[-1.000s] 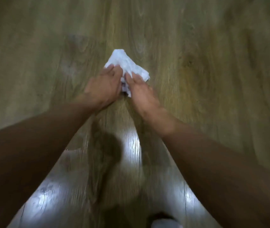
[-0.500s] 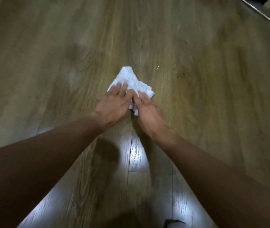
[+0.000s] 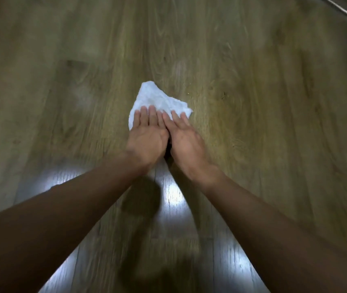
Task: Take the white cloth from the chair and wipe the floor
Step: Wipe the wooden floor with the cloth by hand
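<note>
On the wooden floor (image 3: 253, 106), near the middle of the view, the white cloth (image 3: 157, 99) is lying crumpled into a rough triangle. Its point is facing the far side and its near edge is sitting under the fingers of both hands. The left hand (image 3: 147, 140) is pressing down on the cloth's left part, palm down, with its fingers (image 3: 147, 115) straight and close together, grasping nothing. The right hand (image 3: 187, 142) is pressing on the cloth's right part in the same flat way, its fingers (image 3: 175, 118) straight and angling slightly to the far left, so neither hand is gripping the fabric. The two hands are lying side by side and touching along their inner edges near the fingers, with a dark gap opening between them toward the wrists. How the thumbs are lying cannot be told. The left forearm (image 3: 62, 218) is reaching in from the near left corner and the right forearm (image 3: 263, 218) from the near right, both bare and stretching forward so that they are converging at the cloth. Between the arms a dark shadow (image 3: 141, 199) is falling on the boards, and pale patches of reflected light (image 3: 174, 195) are shining beside it. At the far right corner a thin metal strip (image 3: 346, 13) is crossing the floor's edge at a slant.
</note>
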A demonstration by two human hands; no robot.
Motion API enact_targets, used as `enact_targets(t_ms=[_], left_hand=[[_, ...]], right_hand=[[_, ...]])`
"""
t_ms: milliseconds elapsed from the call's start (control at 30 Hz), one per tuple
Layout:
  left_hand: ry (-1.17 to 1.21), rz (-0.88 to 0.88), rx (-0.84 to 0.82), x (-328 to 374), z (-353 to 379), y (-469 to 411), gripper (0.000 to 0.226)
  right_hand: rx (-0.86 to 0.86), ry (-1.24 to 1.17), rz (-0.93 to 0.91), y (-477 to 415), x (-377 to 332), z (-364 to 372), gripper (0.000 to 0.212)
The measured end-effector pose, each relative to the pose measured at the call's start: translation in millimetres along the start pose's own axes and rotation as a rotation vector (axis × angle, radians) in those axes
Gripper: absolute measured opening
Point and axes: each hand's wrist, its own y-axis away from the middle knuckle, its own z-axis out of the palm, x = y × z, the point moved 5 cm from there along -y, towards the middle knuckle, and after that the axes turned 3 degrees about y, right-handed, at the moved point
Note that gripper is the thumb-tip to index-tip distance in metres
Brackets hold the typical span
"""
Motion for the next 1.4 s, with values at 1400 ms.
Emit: enact_targets(t_ms=[1400], left_hand=[[0.421,0.432,0.158,42,-31,-52,0.062]], right_hand=[[0.11,0.141,0.181,5,57,-46,0.04]])
